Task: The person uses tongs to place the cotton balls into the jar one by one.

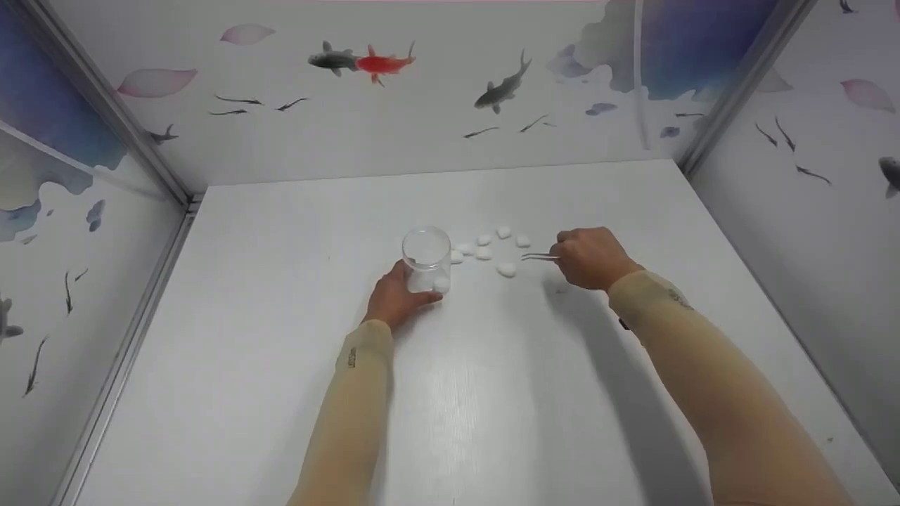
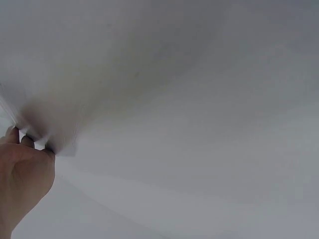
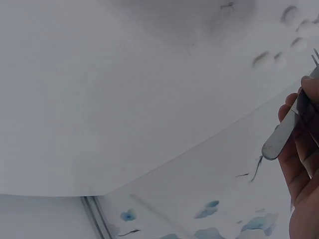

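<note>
My left hand (image 1: 395,300) grips a clear, round, open-topped jar (image 1: 427,247) near its lower part. A small white lump (image 1: 441,284) shows at the jar's bottom. In the left wrist view, the fingers (image 2: 32,142) lie against the clear wall. Metal tweezers (image 1: 540,256) are held in my right hand (image 1: 594,258), their tips pointing left with nothing seen between them. The right wrist view shows their rounded back end (image 3: 279,141) sticking out past the fingers. Several white lumps, like cotton balls or pebbles, lie between jar and tweezers; the nearest lump (image 1: 506,270) is left of the tips.
The white table (image 1: 457,422) is bounded by a back wall (image 1: 422,140) with painted fish and by panels on both sides. A small faint thing (image 1: 560,289) lies on the table below my right hand; its kind is unclear.
</note>
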Action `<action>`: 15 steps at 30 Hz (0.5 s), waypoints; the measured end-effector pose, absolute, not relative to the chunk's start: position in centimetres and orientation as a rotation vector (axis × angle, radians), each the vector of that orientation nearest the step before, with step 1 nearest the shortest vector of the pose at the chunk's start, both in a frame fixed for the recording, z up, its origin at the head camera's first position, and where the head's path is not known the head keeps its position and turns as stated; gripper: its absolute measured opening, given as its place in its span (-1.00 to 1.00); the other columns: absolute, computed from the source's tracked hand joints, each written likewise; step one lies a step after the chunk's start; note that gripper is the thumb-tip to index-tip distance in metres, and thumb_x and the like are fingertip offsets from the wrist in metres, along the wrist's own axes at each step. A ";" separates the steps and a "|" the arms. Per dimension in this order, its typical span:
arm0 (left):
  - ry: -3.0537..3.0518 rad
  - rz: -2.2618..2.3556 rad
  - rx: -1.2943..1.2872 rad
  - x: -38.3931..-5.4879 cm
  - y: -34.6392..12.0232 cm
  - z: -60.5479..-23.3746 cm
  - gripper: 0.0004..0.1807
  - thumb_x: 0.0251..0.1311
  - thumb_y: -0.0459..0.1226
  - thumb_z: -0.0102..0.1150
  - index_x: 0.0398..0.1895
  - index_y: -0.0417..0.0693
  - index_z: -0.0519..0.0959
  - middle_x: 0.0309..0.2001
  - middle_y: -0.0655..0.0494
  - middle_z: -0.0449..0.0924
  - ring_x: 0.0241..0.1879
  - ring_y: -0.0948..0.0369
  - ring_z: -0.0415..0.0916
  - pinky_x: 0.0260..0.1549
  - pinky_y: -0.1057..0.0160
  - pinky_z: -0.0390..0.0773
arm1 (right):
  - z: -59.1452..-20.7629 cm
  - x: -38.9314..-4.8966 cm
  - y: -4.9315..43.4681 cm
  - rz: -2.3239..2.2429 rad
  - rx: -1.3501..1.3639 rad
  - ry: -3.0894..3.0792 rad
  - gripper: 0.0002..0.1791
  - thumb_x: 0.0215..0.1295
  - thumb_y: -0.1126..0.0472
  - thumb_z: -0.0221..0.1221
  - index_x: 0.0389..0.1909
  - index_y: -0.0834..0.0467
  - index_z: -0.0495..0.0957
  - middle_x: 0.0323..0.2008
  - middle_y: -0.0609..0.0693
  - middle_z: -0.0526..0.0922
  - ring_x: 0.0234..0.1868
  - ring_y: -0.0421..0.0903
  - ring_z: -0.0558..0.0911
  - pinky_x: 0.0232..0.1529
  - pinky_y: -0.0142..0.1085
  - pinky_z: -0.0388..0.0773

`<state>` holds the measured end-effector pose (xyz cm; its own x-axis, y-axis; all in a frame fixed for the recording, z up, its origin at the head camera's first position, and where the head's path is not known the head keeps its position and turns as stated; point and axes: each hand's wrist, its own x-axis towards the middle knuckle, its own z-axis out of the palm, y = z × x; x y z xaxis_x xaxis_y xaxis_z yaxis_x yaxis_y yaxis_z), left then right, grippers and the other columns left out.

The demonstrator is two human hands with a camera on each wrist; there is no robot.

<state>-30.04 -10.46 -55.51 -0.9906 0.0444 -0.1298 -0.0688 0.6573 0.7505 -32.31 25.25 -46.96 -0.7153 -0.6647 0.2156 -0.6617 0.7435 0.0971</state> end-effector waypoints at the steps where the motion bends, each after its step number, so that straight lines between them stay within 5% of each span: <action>1: 2.735 1.248 -0.025 -30.0 -10.5 -55.5 0.07 -0.06 0.09 0.55 0.48 -0.09 0.22 0.38 -0.02 0.37 0.38 0.05 0.28 0.37 0.11 0.24 | -47.3 -32.3 25.3 -0.023 1.047 -2.721 -0.95 0.15 0.37 0.33 -0.42 0.18 0.75 -0.54 0.02 0.60 -0.56 -0.02 0.61 -0.56 -0.10 0.60; 15: 2.714 1.278 -0.072 -29.7 -10.4 -54.9 0.09 -0.06 0.07 0.56 0.50 -0.09 0.21 0.40 -0.04 0.35 0.40 0.03 0.24 0.38 0.08 0.21 | -48.8 -32.8 23.1 -0.149 1.107 -2.785 -0.96 0.20 0.33 0.35 -0.35 0.17 0.76 -0.49 0.01 0.62 -0.55 -0.07 0.55 -0.54 -0.15 0.59</action>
<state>-29.70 -10.39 -54.93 -0.9890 0.0167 -0.1470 -0.1027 0.6377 0.7634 -32.82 23.11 -48.76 -0.7192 -0.6885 0.0936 -0.6745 0.7242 0.1436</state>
